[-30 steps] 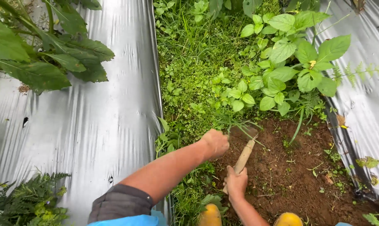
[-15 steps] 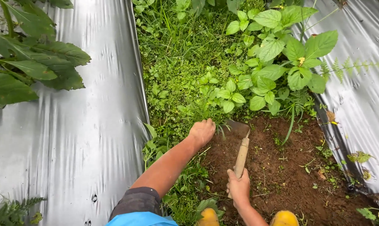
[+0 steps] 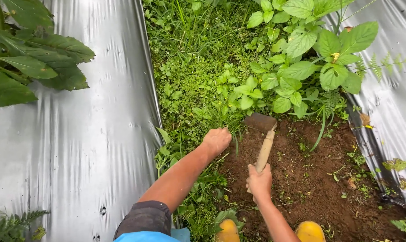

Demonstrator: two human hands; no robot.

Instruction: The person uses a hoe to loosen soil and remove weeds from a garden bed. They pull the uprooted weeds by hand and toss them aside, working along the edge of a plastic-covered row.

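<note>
- Fingers of the left hand (image 3: 216,140) are curling into a fist, gripping low green weeds (image 3: 198,112) at the edge of the bare brown soil patch (image 3: 310,179).
- Silver plastic mulch sheeting (image 3: 86,148) is lying to the left, with broad dark green leaves (image 3: 28,62) hanging over it.
- Right hand (image 3: 259,181) is wrapping its fingers tightly around the pale wooden handle of a small hand hoe (image 3: 264,139), whose dark metal blade is resting on the soil beside the weeds.
- Two yellow rubber boot toes (image 3: 227,231) are showing at the bottom.
</note>
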